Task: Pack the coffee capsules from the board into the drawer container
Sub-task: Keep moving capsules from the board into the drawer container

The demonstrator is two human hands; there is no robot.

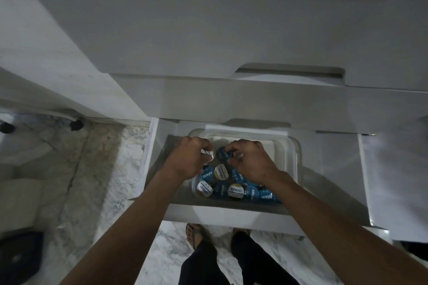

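Hands lower-centre over clear plastic tub [292, 157]: left [188, 157] pinching white-lidded capsule [207, 154], right [249, 161] gripping blue-lidded capsule [222, 154], empty space just beyond.

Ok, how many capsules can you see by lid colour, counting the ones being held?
Blue-lidded capsules: 6
White-lidded capsules: 4
Total: 10 visible; more may be hidden.
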